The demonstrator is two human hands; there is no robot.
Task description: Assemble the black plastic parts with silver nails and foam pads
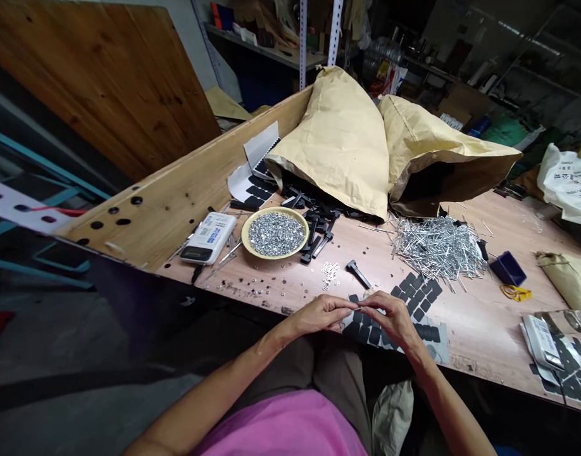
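My left hand point(321, 313) and my right hand point(389, 311) meet over the front edge of the bench, fingertips pinched close together. Something small and thin sits between them, too small to make out. Beneath the hands lies a sheet of black adhesive-looking pads point(430, 333), partly covered by my right hand. Just beyond the fingers rests a black plastic T-shaped part point(358, 275). Small metal nuts or washers point(330, 273) are scattered to its left. A yellow bowl point(245, 239) full of small metal pieces stands farther left. Thin metal rods point(440, 248) lie heaped at the right.
Two large brown paper sacks point(340, 142) lie behind, with black parts point(319, 228) spilling out. A white scale point(209, 237) is by the wooden side board point(224, 149). Rightward are a dark blue box point(509, 268), yellow bands point(515, 292) and another white device point(543, 342).
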